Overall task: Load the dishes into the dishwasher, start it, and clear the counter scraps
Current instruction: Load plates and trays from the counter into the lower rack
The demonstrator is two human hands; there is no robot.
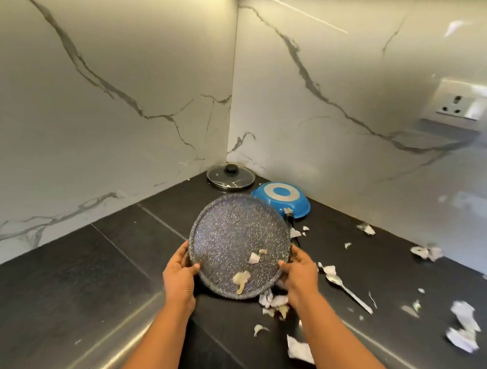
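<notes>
A round speckled grey plate [230, 240] is held tilted above the black counter [82, 272], its face toward me, with a few pale scraps stuck on it. My left hand [181, 277] grips its lower left rim. My right hand [299, 273] grips its right rim. Behind it an upturned blue pan [283, 197] lies on the counter, and a glass lid [231, 177] with a black knob sits in the corner. A metal spoon [348, 291] lies to the right of my right hand. White and pale scraps [462, 324] are scattered over the right part of the counter.
White marble-look walls meet in the corner behind the lid. A wall socket [458, 106] sits on the right wall. More scraps [275, 303] lie under the plate near the counter's inner front edge [145, 303].
</notes>
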